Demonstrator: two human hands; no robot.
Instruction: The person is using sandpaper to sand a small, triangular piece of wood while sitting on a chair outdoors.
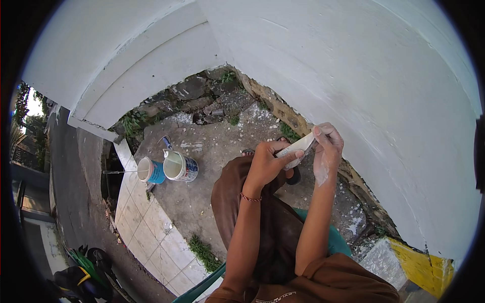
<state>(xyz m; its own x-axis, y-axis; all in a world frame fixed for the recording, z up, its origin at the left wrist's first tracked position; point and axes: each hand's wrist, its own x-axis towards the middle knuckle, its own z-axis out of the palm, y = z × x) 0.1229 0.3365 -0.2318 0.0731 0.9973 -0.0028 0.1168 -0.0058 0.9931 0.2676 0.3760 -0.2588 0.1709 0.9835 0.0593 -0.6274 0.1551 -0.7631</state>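
Note:
A folded white sheet [301, 145], perhaps sandpaper, is held between my two hands in front of the white wall. It bears faint print. My left hand [268, 161] grips its lower left end, thumb on top. At the upper right end, my right hand [329, 146] pinches it between thumb and fingers. White dust coats the right fingers, palm and wrist. My brown-trousered legs [237, 189] are below the hands, and a sandalled foot shows partly behind the sheet. What lies inside the fold is hidden.
A white paint bucket [175, 166] with a blue-handled tool [166, 142] stands beside a blue bucket [156, 172] holding a thin rod. The white wall [379, 113] rises close on my right. I sit on a green chair [339, 240]. A motorcycle [91, 269] is at lower left.

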